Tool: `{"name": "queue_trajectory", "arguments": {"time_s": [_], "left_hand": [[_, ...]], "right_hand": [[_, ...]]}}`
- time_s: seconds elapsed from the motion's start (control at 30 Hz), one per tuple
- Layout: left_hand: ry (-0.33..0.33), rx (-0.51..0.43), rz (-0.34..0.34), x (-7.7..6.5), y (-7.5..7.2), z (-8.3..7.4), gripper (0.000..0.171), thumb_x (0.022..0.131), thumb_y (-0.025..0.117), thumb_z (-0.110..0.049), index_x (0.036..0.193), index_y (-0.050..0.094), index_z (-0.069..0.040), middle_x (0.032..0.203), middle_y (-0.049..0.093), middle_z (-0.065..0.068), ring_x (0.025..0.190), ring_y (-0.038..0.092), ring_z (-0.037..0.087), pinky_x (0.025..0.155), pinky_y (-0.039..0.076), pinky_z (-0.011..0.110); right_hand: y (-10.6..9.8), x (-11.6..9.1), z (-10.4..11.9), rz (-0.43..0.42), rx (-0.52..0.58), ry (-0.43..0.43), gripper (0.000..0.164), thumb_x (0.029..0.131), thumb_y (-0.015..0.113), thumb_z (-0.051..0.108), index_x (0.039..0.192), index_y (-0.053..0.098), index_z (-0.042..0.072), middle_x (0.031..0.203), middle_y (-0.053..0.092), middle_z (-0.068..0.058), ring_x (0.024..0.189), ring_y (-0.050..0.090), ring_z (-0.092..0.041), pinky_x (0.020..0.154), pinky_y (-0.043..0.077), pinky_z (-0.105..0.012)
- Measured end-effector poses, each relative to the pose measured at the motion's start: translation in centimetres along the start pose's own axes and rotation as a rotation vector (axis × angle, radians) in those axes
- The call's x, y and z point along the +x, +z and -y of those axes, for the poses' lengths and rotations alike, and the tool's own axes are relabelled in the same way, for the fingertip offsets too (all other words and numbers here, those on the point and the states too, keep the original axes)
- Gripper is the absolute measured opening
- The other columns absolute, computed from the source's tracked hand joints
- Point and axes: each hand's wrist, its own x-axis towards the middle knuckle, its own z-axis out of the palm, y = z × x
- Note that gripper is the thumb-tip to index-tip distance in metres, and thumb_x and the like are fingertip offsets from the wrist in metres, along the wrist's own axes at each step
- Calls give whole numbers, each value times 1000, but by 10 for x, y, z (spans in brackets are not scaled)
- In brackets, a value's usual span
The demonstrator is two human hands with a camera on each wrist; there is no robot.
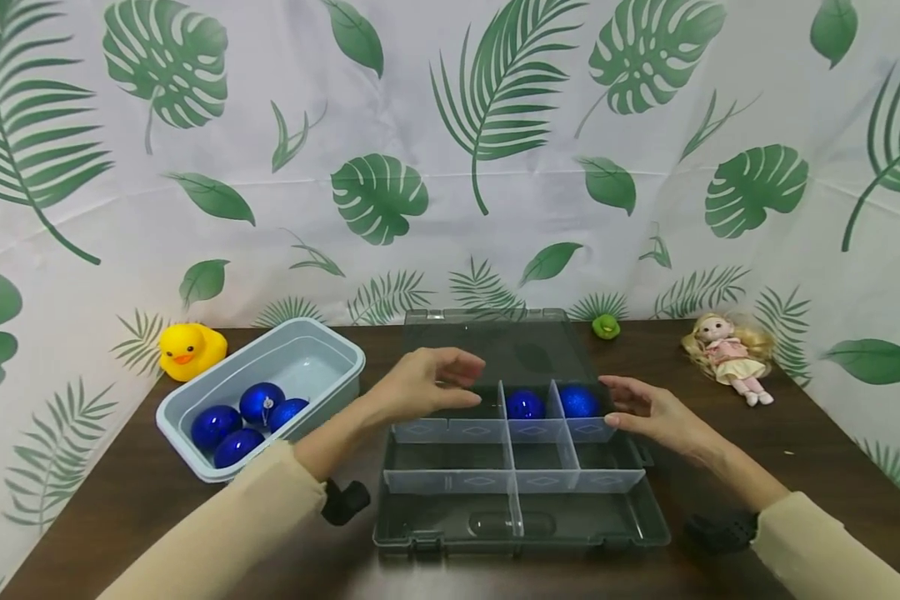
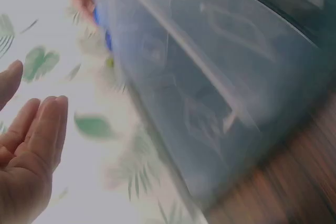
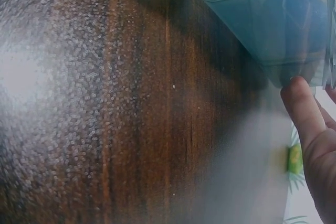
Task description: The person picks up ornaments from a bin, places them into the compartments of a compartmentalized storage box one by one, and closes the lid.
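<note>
A transparent grey compartment box [image 1: 516, 482] stands with its lid [image 1: 495, 346] raised at the back. Two blue balls fill neighbouring back compartments: a shiny one [image 1: 526, 405] and a glittery one [image 1: 579, 402] at the right. My left hand [image 1: 423, 385] hovers over the back left compartment, fingers relaxed and nothing in them; the left wrist view also shows its fingers [image 2: 50, 129] loosely extended. At the box's back right corner is my right hand [image 1: 656, 412], fingers fairly straight. In the right wrist view its thumb [image 3: 302, 100] lies right at the box's wall, beside a blue ball [image 3: 304, 19] seen through it.
A light blue plastic basin [image 1: 311, 367] on the left holds several blue balls [image 1: 216, 427]. Behind it sits a yellow rubber duck [image 1: 191, 350]. A small green duck [image 1: 606, 327] and a blonde doll [image 1: 731, 354] rest toward the back right of the brown table [image 1: 817, 517].
</note>
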Motion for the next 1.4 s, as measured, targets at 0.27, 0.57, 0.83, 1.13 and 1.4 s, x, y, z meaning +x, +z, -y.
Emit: {"name": "queue_trajectory", "arguments": {"time_s": [0.27, 0.57, 0.83, 1.13, 1.4], "left_hand": [[-159, -20, -189, -68, -75, 51, 49, 88, 67, -25, 130, 52, -3, 128, 58, 17, 115, 57, 30, 92, 50, 38], [-316, 29, -239, -111, -108, 97, 53, 90, 64, -31, 131, 51, 0, 128, 56, 22, 114, 57, 32, 96, 47, 37], [-313, 105, -184, -118, -112, 111, 54, 88, 66, -33, 129, 54, 1, 124, 59, 22, 114, 56, 36, 99, 42, 51], [-321, 142, -152, -123, -111, 116, 49, 85, 70, -17, 128, 54, 1, 122, 60, 21, 114, 54, 37, 102, 35, 59], [-356, 222, -139, -122, -108, 118, 47, 83, 72, -15, 126, 58, -3, 120, 61, 19, 108, 54, 35, 98, 36, 61]], "right_hand": [[-3, -1, 2, -3, -18, 1, 61, 91, 63, 20, 142, 35, 0, 139, 41, -28, 121, 45, -44, 91, 51, -33], [-5, -3, 6, -6, -28, 3, 60, 91, 63, 19, 141, 36, -1, 138, 42, -29, 121, 45, -44, 91, 50, -34], [-7, -5, 7, -17, -52, 14, 61, 91, 63, 20, 141, 36, 0, 138, 41, -29, 120, 46, -45, 90, 51, -36], [-4, -3, 4, -9, -26, 2, 61, 91, 63, 18, 141, 35, -1, 138, 41, -29, 120, 46, -44, 86, 52, -27], [-2, 0, 6, -6, -36, 7, 61, 91, 63, 20, 142, 35, 0, 139, 41, -28, 121, 45, -45, 89, 52, -33]]}}
